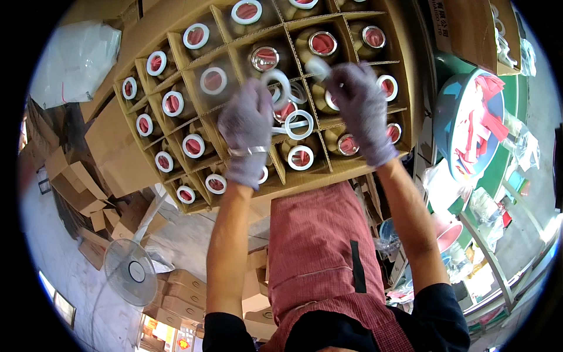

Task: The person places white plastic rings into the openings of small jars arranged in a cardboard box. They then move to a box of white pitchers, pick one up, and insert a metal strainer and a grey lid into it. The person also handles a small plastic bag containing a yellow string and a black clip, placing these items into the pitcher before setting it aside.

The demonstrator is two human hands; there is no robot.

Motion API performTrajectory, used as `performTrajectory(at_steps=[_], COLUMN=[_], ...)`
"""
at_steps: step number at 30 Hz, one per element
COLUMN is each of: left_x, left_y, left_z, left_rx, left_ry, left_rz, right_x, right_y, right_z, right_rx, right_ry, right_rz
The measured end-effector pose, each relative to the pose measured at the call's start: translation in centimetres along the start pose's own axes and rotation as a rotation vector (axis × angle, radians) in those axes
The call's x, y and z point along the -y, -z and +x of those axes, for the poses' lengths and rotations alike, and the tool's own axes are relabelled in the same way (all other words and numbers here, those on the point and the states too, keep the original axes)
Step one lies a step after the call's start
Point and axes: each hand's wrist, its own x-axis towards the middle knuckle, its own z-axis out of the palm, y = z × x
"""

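Observation:
A large cardboard carton point(343, 170) with cardboard dividers holds several glass jars, with red material showing in their mouths. Many jars wear a white ring point(196, 36) around the mouth; others, like one jar point(322, 43) near the middle, show a bare rim. My left hand point(249, 120), in a grey-purple glove, is closed with a white ring point(285, 88) at its fingertips. Loose white rings point(299, 124) lie in a small heap over a central jar, between my hands. My gloved right hand point(360, 105) pinches a blurred white piece point(317, 68), apparently another ring, beside a bare-rimmed jar.
On the right stands a blue basin point(444, 126) with pink and red strips point(478, 129). A smaller carton point(466, 35) with white rings is beyond it. At left are a plastic bag point(76, 61), opened boxes point(76, 182) and a fan point(130, 271). Stacked cartons point(182, 299) stand below.

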Motion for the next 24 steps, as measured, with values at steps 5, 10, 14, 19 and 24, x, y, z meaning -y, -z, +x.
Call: performTrajectory(at_steps=[5,10,14,19,24], left_x=[2.9,3.3,3.6,4.3,1.3], left_y=[-2.9,-3.8,-2.8,-2.8,1.1], left_z=[6.7,6.7,7.6,8.5,5.2], left_rx=[-0.015,0.119,0.076,0.183,0.084], left_ry=[-0.006,0.015,0.05,0.044,0.095], left_rz=[0.364,0.375,0.344,0.382,0.039], right_x=[-2.4,-5.0,-5.7,-5.5,-5.4], right_y=[-1.7,-3.3,-2.8,-3.1,-2.5], right_z=[6.9,5.4,5.7,6.9,5.4], right_rx=[-0.096,0.008,0.001,0.11,0.011], right_ry=[0.243,0.407,0.521,0.508,0.523], right_rz=[-0.525,-0.561,-0.493,-0.539,-0.487])
